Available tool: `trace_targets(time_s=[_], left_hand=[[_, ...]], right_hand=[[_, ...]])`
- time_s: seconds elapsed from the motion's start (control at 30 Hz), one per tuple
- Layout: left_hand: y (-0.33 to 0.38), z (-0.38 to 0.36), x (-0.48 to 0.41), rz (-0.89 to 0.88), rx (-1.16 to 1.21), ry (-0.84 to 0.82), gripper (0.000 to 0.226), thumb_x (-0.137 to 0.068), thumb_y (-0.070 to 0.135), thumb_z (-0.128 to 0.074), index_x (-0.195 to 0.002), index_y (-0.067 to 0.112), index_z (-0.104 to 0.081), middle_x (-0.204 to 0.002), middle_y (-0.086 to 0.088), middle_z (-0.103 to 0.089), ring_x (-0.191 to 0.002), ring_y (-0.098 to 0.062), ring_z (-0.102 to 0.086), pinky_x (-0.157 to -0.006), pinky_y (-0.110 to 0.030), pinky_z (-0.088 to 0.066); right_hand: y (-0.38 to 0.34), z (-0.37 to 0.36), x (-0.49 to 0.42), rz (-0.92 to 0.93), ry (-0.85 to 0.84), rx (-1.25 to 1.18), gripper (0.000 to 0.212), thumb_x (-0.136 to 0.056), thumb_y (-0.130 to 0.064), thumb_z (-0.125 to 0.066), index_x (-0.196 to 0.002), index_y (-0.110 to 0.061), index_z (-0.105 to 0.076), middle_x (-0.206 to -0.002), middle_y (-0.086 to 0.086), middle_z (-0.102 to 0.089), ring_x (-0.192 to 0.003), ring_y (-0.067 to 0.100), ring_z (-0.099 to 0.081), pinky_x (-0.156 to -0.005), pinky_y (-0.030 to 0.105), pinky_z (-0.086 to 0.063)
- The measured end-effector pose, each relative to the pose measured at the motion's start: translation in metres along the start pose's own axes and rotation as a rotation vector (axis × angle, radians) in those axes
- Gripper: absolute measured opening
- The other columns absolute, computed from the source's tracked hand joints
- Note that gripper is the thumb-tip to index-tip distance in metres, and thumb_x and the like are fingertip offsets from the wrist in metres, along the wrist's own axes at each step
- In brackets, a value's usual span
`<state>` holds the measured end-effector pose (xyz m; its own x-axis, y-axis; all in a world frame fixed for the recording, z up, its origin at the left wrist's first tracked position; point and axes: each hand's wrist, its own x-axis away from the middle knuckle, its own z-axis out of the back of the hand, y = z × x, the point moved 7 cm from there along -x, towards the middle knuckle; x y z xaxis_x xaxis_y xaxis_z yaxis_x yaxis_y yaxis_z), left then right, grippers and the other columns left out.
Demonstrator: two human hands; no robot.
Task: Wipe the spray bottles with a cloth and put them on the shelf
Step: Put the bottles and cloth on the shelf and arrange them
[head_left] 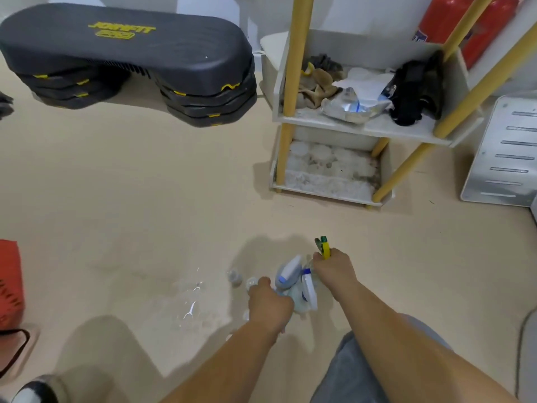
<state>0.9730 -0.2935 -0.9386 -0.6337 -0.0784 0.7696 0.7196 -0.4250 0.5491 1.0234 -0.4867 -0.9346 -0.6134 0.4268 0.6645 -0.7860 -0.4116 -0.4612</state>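
Observation:
Several spray bottles stand clustered on the beige floor in front of me. My right hand is closed around the top of a bottle with a green and yellow trigger. My left hand is closed low among the bottles; what it grips is hidden under the hand. Between my hands are two bottles with white and blue spray heads. A small clear bottle stands to the left of them. The white shelf with yellow posts stands further back on the right. No cloth shows near my hands.
The shelf's middle level holds rags, a foil pouch and a black bundle; its bottom tray is stained. A stacked black step platform lies at the back left. A red basket is at the left edge, a grey unit at the right.

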Motion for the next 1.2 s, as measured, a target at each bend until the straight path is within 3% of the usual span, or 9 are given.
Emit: trace_targets(time_s=[0.13,0.2,0.33,0.5,0.63,0.83,0.97,1.1,1.2], left_hand=[[-0.004,-0.003,-0.011,-0.040,0.128,0.018,0.067,-0.093,-0.002,-0.055,-0.153,0.022,-0.039,-0.146,-0.006,-0.045,-0.105,-0.021,-0.058,-0.075,-0.038,-0.059],[-0.006,-0.004,-0.013,-0.021,0.214,-0.020,0.082,-0.094,-0.008,-0.049,-0.163,0.031,-0.027,-0.162,-0.002,-0.035,-0.118,-0.021,-0.053,-0.085,-0.036,-0.059],[0.003,-0.007,-0.014,0.031,0.322,-0.121,0.088,-0.095,-0.003,-0.051,-0.161,0.048,-0.023,-0.156,0.011,-0.039,-0.119,-0.021,-0.062,-0.084,-0.042,-0.064],[0.027,-0.024,-0.012,0.034,0.322,-0.226,0.053,-0.105,0.036,-0.057,-0.154,0.041,-0.039,-0.137,0.001,-0.064,-0.102,-0.017,-0.071,-0.069,-0.031,-0.060],[0.028,-0.029,-0.016,0.015,0.327,-0.200,0.038,-0.109,0.027,-0.050,-0.146,0.031,-0.043,-0.129,-0.005,-0.066,-0.097,-0.019,-0.071,-0.066,-0.028,-0.056],[0.044,-0.020,-0.016,-0.022,0.374,-0.198,0.046,-0.107,0.029,-0.053,-0.152,0.033,-0.042,-0.142,-0.003,-0.059,-0.102,-0.018,-0.066,-0.075,-0.032,-0.056],[0.067,0.009,0.013,-0.063,0.364,-0.183,0.045,-0.107,0.036,-0.054,-0.151,0.037,-0.045,-0.142,-0.004,-0.060,-0.118,-0.025,-0.064,-0.101,-0.047,-0.057],[0.128,0.060,0.089,-0.104,0.361,-0.254,0.043,-0.107,0.037,-0.057,-0.148,0.039,-0.048,-0.133,-0.006,-0.063,-0.094,-0.015,-0.066,-0.092,-0.042,-0.060],[0.186,0.087,0.161,-0.125,0.303,-0.272,0.043,-0.106,0.037,-0.057,-0.148,0.040,-0.048,-0.124,-0.002,-0.064,-0.092,-0.013,-0.066,-0.086,-0.037,-0.059]], right_hand=[[0.015,-0.009,-0.009,-0.023,-0.039,-0.003,0.020,-0.095,-0.028,-0.043,-0.103,-0.017,-0.058,-0.110,0.016,-0.057,-0.087,0.034,-0.065,-0.080,0.045,-0.060],[0.017,-0.006,-0.004,-0.069,-0.089,-0.050,0.021,-0.093,-0.026,-0.044,-0.108,-0.020,-0.058,-0.116,0.017,-0.057,-0.080,0.035,-0.068,-0.068,0.039,-0.059],[0.021,-0.008,0.029,-0.237,-0.330,-0.143,0.027,-0.098,-0.033,-0.049,-0.124,-0.025,-0.049,-0.112,0.011,-0.056,-0.090,0.037,-0.069,-0.072,0.044,-0.056],[0.016,-0.022,0.049,-0.263,-0.540,-0.397,0.040,-0.089,-0.031,-0.070,-0.125,-0.032,-0.052,-0.123,0.015,-0.066,-0.094,0.040,-0.077,-0.088,0.065,-0.057],[0.017,-0.040,0.050,-0.262,-0.514,-0.495,0.042,-0.091,-0.022,-0.073,-0.127,-0.034,-0.054,-0.121,0.007,-0.069,-0.092,0.041,-0.078,-0.093,0.068,-0.054],[0.007,-0.037,0.056,-0.394,-0.395,-0.767,0.023,-0.092,-0.015,-0.075,-0.113,-0.015,-0.065,-0.100,0.010,-0.070,-0.089,0.029,-0.069,-0.093,0.045,-0.058],[-0.011,-0.008,0.090,-0.450,-0.292,-0.936,0.010,-0.095,-0.019,-0.074,-0.101,-0.016,-0.065,-0.083,0.005,-0.063,-0.063,0.019,-0.060,-0.059,0.027,-0.052],[-0.048,0.045,0.152,-0.391,-0.243,-0.978,0.037,-0.097,-0.019,-0.069,-0.132,-0.016,-0.062,-0.101,0.007,-0.070,-0.051,0.017,-0.063,-0.046,0.019,-0.044],[-0.092,0.100,0.211,-0.370,-0.226,-1.024,0.036,-0.094,-0.018,-0.073,-0.128,-0.014,-0.060,-0.099,0.007,-0.068,-0.049,0.015,-0.061,-0.044,0.020,-0.041]])
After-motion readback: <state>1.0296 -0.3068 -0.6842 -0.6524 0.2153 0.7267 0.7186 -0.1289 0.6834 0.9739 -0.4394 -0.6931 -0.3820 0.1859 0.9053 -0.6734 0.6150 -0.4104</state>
